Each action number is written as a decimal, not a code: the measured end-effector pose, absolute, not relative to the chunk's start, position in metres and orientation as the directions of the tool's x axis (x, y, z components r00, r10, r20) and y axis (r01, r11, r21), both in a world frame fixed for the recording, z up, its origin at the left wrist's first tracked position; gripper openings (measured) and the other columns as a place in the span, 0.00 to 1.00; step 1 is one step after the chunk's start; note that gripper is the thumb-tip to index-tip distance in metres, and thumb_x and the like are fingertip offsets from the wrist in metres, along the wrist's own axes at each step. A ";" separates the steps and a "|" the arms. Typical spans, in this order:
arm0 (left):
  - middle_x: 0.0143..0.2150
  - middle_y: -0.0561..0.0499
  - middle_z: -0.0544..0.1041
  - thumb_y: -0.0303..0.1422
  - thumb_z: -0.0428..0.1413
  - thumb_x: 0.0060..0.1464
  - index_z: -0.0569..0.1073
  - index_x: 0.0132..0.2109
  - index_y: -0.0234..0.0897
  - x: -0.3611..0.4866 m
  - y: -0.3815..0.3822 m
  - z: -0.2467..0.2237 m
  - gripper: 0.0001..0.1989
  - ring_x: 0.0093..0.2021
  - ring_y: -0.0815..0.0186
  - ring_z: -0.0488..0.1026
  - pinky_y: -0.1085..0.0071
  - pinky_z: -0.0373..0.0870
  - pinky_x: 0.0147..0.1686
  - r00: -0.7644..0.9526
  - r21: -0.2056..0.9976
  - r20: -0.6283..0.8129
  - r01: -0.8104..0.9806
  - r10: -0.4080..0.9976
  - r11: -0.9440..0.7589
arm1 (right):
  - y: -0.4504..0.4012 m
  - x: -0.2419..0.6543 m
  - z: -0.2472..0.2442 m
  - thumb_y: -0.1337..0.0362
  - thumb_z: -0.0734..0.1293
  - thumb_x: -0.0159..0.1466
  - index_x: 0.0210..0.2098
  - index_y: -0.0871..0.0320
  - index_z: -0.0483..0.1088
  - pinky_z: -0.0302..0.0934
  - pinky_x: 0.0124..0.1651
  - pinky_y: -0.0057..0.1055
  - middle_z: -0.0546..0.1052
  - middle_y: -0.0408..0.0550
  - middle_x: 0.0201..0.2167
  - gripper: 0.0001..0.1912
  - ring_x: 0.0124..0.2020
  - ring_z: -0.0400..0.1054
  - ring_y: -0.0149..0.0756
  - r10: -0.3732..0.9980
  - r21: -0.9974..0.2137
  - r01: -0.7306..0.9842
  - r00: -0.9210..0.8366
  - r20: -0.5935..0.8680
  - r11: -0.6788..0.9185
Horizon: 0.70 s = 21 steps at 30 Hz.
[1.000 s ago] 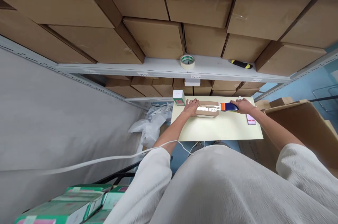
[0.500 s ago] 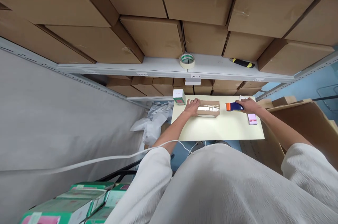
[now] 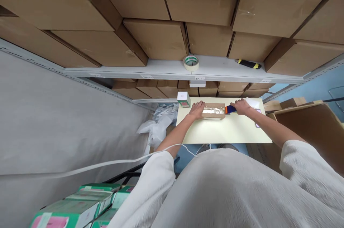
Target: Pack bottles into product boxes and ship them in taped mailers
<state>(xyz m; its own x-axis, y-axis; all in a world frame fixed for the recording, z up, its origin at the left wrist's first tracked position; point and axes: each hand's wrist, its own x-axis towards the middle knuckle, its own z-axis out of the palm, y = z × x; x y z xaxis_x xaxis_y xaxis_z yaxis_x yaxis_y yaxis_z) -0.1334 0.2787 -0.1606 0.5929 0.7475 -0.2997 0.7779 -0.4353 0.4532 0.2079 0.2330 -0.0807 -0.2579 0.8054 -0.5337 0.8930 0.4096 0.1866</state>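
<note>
My left hand (image 3: 198,110) grips the left end of a small brown cardboard box (image 3: 214,116) lying on a pale yellow board. Shiny clear tape runs along the box's top. In my right hand (image 3: 241,106) is a blue tool (image 3: 230,109) with an orange end, its fingers wrapped round the handle. The orange end is against the right end of the box; the exact kind of tool is unclear. A small white and green carton (image 3: 184,99) stands beyond my left hand. Under my right forearm a pink and white flat item (image 3: 258,117) is partly hidden.
The pale yellow board (image 3: 228,135) sits below a metal shelf (image 3: 161,66) packed with cardboard boxes. On the shelf are a tape roll (image 3: 191,63) and a yellow-black utility knife (image 3: 249,64). A large open carton (image 3: 311,124) is at right. A white cable (image 3: 115,163) crosses at left.
My right hand has moved left, bringing the blue tool's orange end from a gap away up to the box's right end. My left hand stays on the box.
</note>
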 end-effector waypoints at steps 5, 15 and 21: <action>0.74 0.34 0.62 0.33 0.77 0.37 0.58 0.72 0.43 -0.135 0.279 -0.158 0.58 0.73 0.38 0.62 0.48 0.51 0.74 0.610 0.439 -0.290 0.770 0.738 -0.464 | 0.244 0.204 -0.074 0.66 0.70 0.65 0.61 0.57 0.72 0.59 0.55 0.44 0.82 0.62 0.50 0.25 0.49 0.78 0.54 0.784 0.195 0.883 -0.255 -0.566 0.427; 0.76 0.33 0.60 0.32 0.77 0.38 0.57 0.74 0.42 -0.136 0.281 -0.160 0.59 0.74 0.37 0.61 0.48 0.52 0.74 0.618 0.440 -0.298 0.765 0.727 -0.470 | 0.239 0.197 -0.103 0.62 0.70 0.66 0.58 0.57 0.74 0.60 0.58 0.47 0.82 0.63 0.52 0.21 0.51 0.79 0.53 0.773 0.128 0.944 -0.166 -0.612 0.303; 0.78 0.32 0.57 0.33 0.73 0.43 0.54 0.77 0.39 -0.137 0.277 -0.161 0.58 0.73 0.37 0.62 0.50 0.55 0.72 0.615 0.423 -0.301 0.771 0.729 -0.476 | 0.225 0.254 -0.115 0.40 0.69 0.67 0.58 0.60 0.72 0.63 0.56 0.44 0.82 0.65 0.53 0.33 0.52 0.77 0.57 0.807 0.021 0.995 0.088 -0.584 -0.093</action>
